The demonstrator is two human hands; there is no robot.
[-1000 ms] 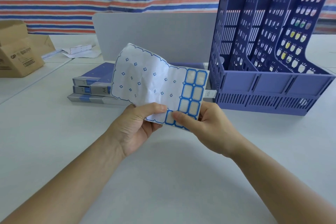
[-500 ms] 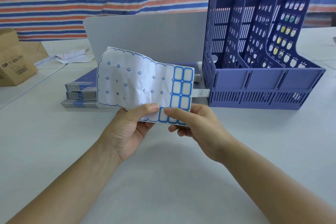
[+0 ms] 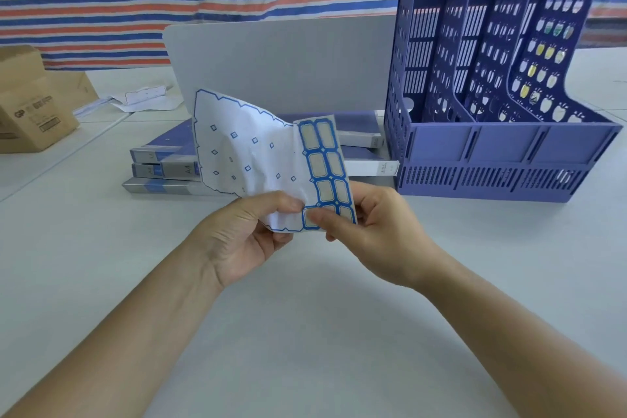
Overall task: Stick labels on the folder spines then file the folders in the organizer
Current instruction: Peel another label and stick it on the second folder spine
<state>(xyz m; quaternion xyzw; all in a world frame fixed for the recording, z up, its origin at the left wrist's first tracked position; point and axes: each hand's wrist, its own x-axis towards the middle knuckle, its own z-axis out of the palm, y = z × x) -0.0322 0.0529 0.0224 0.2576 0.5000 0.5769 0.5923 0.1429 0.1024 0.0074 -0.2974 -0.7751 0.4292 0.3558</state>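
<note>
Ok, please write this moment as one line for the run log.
left hand: holds label sheet | right hand: pinches sheet's labelled lower edge | folders: stacked flat on table | organizer: upright beside folders

Open table (image 3: pixel 305 332) in the foreground. Behind it, folders (image 3: pixel 163 166) stacked left, organizer (image 3: pixel 492 153) right, just beside them, slots open on top. Grey board (image 3: pixel 278 68) walls the back. Label sheet (image 3: pixel 251 153), pinched by left hand (image 3: pixel 244 234) and right hand (image 3: pixel 376 231), screens the stack.
</note>
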